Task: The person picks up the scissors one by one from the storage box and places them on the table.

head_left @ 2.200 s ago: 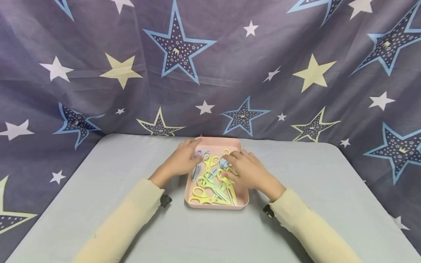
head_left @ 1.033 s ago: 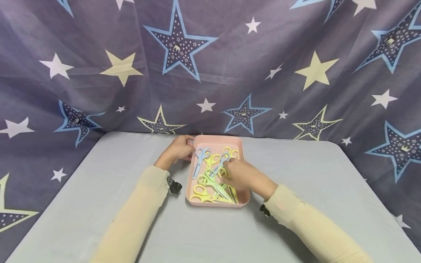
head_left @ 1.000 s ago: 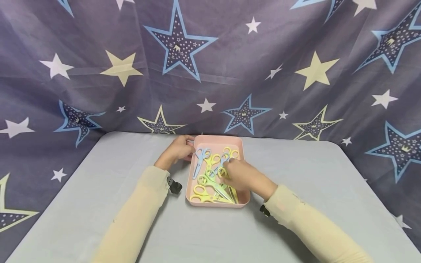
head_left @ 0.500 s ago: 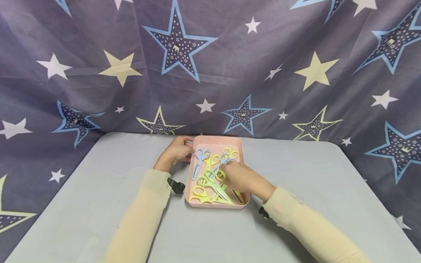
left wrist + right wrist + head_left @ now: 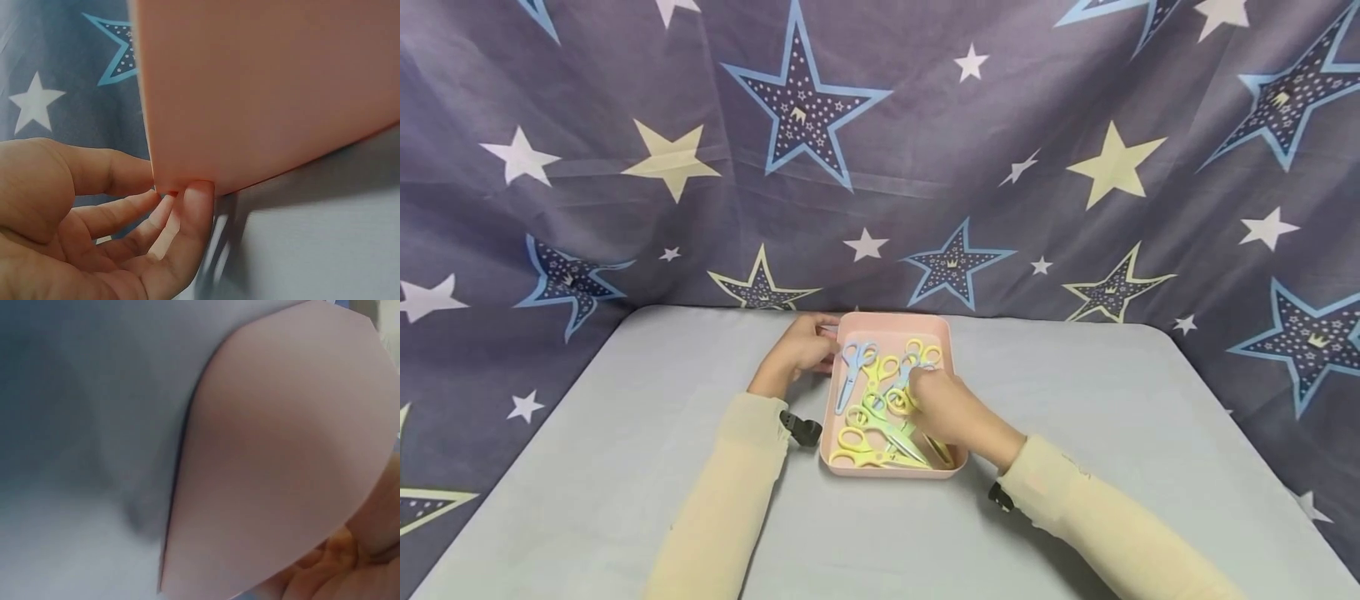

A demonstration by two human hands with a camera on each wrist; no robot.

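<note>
A shallow pink tray (image 5: 895, 472) stands near the table's back edge, holding several pairs of scissors. My left hand (image 5: 803, 345) is beside its far left side; in the left wrist view its loosely bent fingers (image 5: 199, 206) touch the tray's outer wall low at the corner. Inside the tray, my right hand (image 5: 946, 407) grips yellow scissors (image 5: 898, 412), their ring handles showing left of the curled fingers and the blades partly hidden under the hand. Around it lie blue scissors (image 5: 850, 383), green scissors (image 5: 886, 430) and another yellow pair (image 5: 867, 457) at the front.
A pale grey cloth covers the table (image 5: 625, 433). Behind it hangs a dark curtain (image 5: 880, 196) with printed stars. In the right wrist view the tray's outer wall (image 5: 281, 444) hides most of the right hand.
The left hand has moved from over the tray to its outer left side. The right hand has closed on the yellow scissors, whose blades have swung to the right.
</note>
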